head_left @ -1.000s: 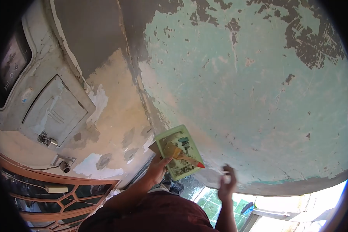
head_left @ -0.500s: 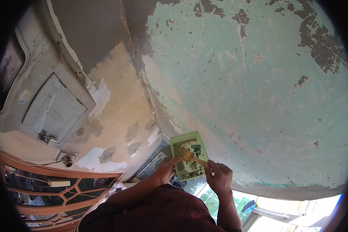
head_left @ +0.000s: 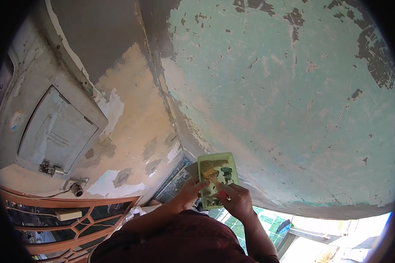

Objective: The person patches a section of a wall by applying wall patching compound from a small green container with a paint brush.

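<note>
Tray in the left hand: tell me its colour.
The tray is light green, seen in the head view.

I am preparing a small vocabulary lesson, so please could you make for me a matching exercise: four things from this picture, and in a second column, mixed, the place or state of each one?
Things:
1. Brush
2. Padlock
3. Left hand
4. Right hand

Places or states:
A. at the latch of the grey door
B. holding the side of the pale green tray
C. closed around a handle with a red end
D. bristle end over the inside of the tray

Right pairs: 1-D, 2-A, 3-B, 4-C
</note>
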A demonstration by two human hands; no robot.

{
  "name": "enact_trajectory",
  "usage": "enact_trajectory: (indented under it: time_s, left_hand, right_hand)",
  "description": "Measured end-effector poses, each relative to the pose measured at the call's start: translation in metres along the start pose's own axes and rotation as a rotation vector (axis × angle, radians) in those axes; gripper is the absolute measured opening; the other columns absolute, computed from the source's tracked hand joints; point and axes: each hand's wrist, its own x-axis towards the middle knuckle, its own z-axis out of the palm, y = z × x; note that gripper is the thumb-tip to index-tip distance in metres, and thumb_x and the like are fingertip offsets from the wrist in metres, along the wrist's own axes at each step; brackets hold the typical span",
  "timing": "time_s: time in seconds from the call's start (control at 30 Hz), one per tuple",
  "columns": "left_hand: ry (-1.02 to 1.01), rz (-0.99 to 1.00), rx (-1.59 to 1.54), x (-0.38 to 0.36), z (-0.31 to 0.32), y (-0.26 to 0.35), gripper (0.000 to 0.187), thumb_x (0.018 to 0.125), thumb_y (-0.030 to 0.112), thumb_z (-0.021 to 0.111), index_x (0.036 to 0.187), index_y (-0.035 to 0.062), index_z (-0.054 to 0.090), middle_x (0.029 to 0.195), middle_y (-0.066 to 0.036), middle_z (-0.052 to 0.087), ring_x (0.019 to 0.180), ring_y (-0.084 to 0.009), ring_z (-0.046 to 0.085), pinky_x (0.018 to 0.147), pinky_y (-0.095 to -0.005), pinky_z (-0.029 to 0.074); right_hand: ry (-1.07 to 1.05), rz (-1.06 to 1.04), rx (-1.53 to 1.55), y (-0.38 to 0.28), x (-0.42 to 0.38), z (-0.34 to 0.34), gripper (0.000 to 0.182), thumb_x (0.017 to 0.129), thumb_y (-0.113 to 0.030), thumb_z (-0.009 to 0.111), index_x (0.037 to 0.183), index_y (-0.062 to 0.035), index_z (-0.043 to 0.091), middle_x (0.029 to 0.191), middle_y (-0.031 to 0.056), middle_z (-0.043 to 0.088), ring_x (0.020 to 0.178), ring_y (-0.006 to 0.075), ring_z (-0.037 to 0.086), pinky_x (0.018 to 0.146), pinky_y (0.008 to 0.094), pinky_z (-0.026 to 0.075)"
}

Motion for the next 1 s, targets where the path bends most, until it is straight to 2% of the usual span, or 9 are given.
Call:
enact_trajectory:
  time_s: [0.03, 0.23, 0.33, 0.43, 0.57, 0.6, 0.67, 0.8, 1.0]
  left_hand:
    - [0.0, -0.01, 0.011, 0.001, -0.001, 0.004, 0.042, 0.101, 0.021, 0.067, 0.138, 0.0052, 0.055, 0.121, -0.006, 0.065, 0.109, -0.0164, 0.064, 0.091, -0.0384, 0.057]
    - [-0.004, -0.025, 0.046, -0.002, -0.01, 0.024, 0.047, 0.101, 0.023, 0.067, 0.141, 0.0033, 0.053, 0.127, -0.01, 0.065, 0.114, -0.0223, 0.066, 0.094, -0.0412, 0.057]
    - [-0.04, -0.027, 0.009, -0.001, -0.015, 0.024, 0.046, 0.099, 0.019, 0.067, 0.141, 0.0039, 0.054, 0.125, -0.009, 0.065, 0.111, -0.022, 0.067, 0.092, -0.0415, 0.058]
    - [-0.084, -0.009, -0.014, 0.002, -0.02, 0.025, 0.043, 0.097, 0.016, 0.068, 0.138, 0.0056, 0.057, 0.118, -0.008, 0.067, 0.107, -0.0206, 0.068, 0.09, -0.0408, 0.058]
    - [-0.041, -0.014, 0.076, 0.001, -0.019, 0.023, 0.038, 0.096, 0.015, 0.067, 0.133, 0.0067, 0.062, 0.115, -0.007, 0.069, 0.103, -0.0194, 0.068, 0.086, -0.039, 0.057]
    - [-0.025, -0.008, 0.105, 0.005, -0.02, 0.021, 0.037, 0.096, 0.015, 0.067, 0.132, 0.007, 0.063, 0.114, -0.007, 0.069, 0.102, -0.019, 0.068, 0.085, -0.0385, 0.057]
    - [-0.057, 0.036, 0.111, 0.012, -0.023, 0.02, 0.036, 0.095, 0.015, 0.067, 0.13, 0.0073, 0.064, 0.112, -0.006, 0.069, 0.1, -0.018, 0.067, 0.083, -0.0383, 0.057]
    - [-0.029, 0.039, 0.133, 0.017, -0.034, 0.015, 0.037, 0.093, 0.015, 0.068, 0.129, 0.0075, 0.065, 0.111, -0.005, 0.069, 0.099, -0.0174, 0.067, 0.083, -0.0385, 0.056]
    - [0.06, 0.12, 0.042, -0.016, -0.018, 0.047, 0.037, 0.094, 0.018, 0.069, 0.128, 0.006, 0.064, 0.11, -0.005, 0.069, 0.099, -0.0192, 0.067, 0.089, -0.041, 0.054]
  right_hand:
    - [-0.055, -0.01, 0.002, 0.002, 0.001, 0.003, 0.031, 0.084, -0.015, 0.081, 0.112, -0.0045, 0.073, 0.078, 0.0101, 0.065, 0.066, 0.0321, 0.066, 0.059, 0.0425, 0.053]
    - [-0.044, -0.107, -0.194, -0.015, 0.019, -0.005, 0.032, 0.083, -0.008, 0.077, 0.115, -0.0074, 0.072, 0.082, 0.0083, 0.065, 0.075, 0.0298, 0.067, 0.064, 0.0434, 0.055]
    - [-0.102, -0.057, -0.264, -0.006, 0.023, 0.004, 0.037, 0.082, -0.008, 0.079, 0.118, -0.009, 0.073, 0.09, 0.0109, 0.071, 0.079, 0.0321, 0.07, 0.069, 0.0421, 0.058]
    - [-0.056, -0.127, -0.164, -0.005, 0.03, 0.007, 0.039, 0.08, -0.007, 0.079, 0.118, -0.0095, 0.071, 0.106, 0.0135, 0.07, 0.093, 0.0336, 0.071, 0.077, 0.0421, 0.06]
    - [-0.153, -0.167, -0.194, 0.008, 0.029, 0.02, 0.042, 0.078, -0.005, 0.071, 0.12, -0.0075, 0.07, 0.12, 0.0191, 0.068, 0.115, 0.0366, 0.066, 0.096, 0.0446, 0.057]
    - [-0.173, -0.151, -0.244, 0.007, 0.03, 0.022, 0.038, 0.079, -0.005, 0.067, 0.118, -0.006, 0.07, 0.118, 0.0186, 0.068, 0.114, 0.0364, 0.066, 0.097, 0.0437, 0.056]
    - [-0.185, -0.247, -0.288, 0.014, 0.033, 0.025, 0.044, 0.077, -0.005, 0.072, 0.121, -0.005, 0.07, 0.118, 0.0168, 0.069, 0.111, 0.0344, 0.068, 0.092, 0.0416, 0.059]
    - [-0.267, -0.315, -0.337, 0.016, 0.048, 0.028, 0.046, 0.078, -0.006, 0.071, 0.123, -0.0042, 0.068, 0.11, 0.0157, 0.069, 0.106, 0.034, 0.067, 0.089, 0.0419, 0.058]
    - [-0.434, -0.47, -0.406, 0.006, 0.085, 0.025, 0.041, 0.079, -0.008, 0.072, 0.12, -0.0059, 0.068, 0.104, 0.0146, 0.067, 0.099, 0.0341, 0.067, 0.084, 0.0421, 0.057]
